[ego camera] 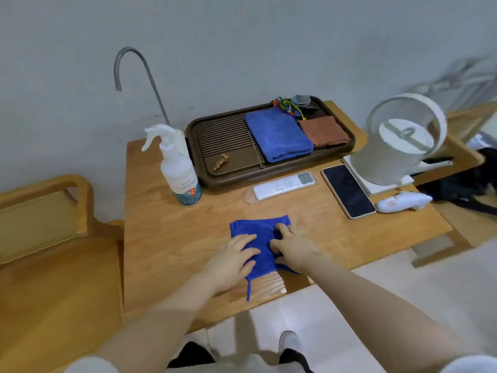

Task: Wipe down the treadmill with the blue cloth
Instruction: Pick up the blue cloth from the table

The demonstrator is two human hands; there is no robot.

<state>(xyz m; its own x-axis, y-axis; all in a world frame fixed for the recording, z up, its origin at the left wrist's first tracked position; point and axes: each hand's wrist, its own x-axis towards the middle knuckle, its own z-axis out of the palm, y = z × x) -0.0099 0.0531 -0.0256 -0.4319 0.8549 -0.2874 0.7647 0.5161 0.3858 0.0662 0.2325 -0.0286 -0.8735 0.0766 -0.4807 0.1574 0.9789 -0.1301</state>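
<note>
Hands meet on the blue cloth (pixel 259 236), which lies spread on the wooden table (pixel 166 238) near its front edge, long axis running from 12 to 6 o'clock, a thin strip of it trailing over the edge toward 6. The left hand (pixel 231 261) lies flat, fingers extended and slightly spread, pressing the cloth's 8 o'clock part. The right hand (pixel 291 246) rests on the 3 o'clock side with fingers curled, bunching fabric beneath them. At 10 o'clock from the cloth stands a white spray bottle (pixel 178 168). At 12 o'clock sits a dark slatted tray (pixel 223 138) holding a folded blue towel (pixel 278 134); a white remote control (pixel 283 185) lies between tray and cloth. A smartphone (pixel 348 191) lies at 2 o'clock.
</note>
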